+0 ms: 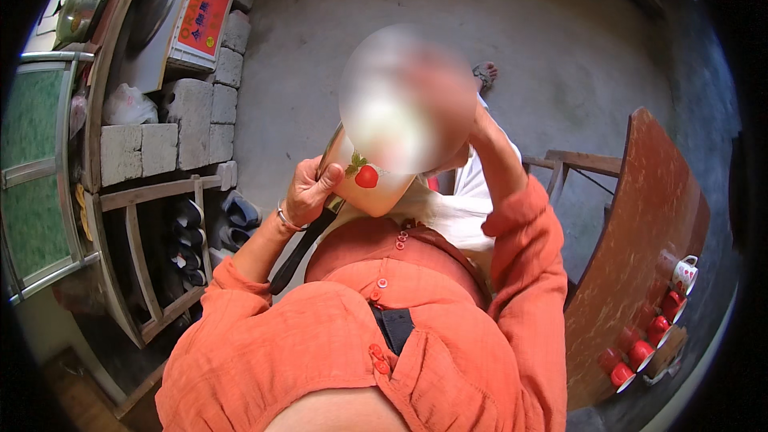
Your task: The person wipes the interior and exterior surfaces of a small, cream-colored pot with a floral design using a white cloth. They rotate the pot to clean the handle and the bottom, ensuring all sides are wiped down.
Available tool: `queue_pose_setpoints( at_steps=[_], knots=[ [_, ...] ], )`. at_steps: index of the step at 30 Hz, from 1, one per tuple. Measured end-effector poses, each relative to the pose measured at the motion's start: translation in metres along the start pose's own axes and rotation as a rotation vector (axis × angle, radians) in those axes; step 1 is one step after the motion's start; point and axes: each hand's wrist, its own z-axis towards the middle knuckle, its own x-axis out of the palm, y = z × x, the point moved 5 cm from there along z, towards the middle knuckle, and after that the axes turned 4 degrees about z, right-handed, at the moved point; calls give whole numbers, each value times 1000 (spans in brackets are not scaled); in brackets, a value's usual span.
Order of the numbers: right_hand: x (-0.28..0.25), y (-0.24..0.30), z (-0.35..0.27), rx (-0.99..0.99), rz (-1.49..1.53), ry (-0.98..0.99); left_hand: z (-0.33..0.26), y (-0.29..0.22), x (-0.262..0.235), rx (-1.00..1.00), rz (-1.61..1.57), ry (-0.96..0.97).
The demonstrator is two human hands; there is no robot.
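Observation:
My left hand (pixel 306 194) is closed round the left edge of a cream-coloured item (pixel 376 192) with a strawberry picture on it. The thumb lies on its front face, near the strawberry leaves. What kind of item it is cannot be made out, as a round blurred patch covers its upper part. A black strap (pixel 298 260) hangs below that hand. My right hand (pixel 448 100) is raised at the right side of the item. Blur hides its fingers and whatever they touch.
To the right stands a reddish-brown wooden table (pixel 632 240) with several red cups (pixel 642 354) and a white patterned mug (pixel 685 274). At left are a wooden rack (pixel 144 264) with dark footwear (pixel 188 236), grey blocks (pixel 192 116) and a white appliance (pixel 172 24). Grey floor (pixel 296 48) lies beyond.

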Motion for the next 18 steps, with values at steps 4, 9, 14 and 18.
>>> queue_pose_setpoints(
  at_steps=[4, 9, 14, 18],
  knots=[
    [-4, 1, -3, 152, 37, -57, 5, -5, 5, 56, 77, -106],
    [57, 95, -67, -615, -794, -271, 6, 5, -1, 45, 29, -114],
    [56, 74, -57, -522, -779, -153, 9, -9, 8, 85, 5, -131],
    [15, 55, -15, -177, -349, -7, -2, 9, -9, -13, -32, -84]
  ],
)
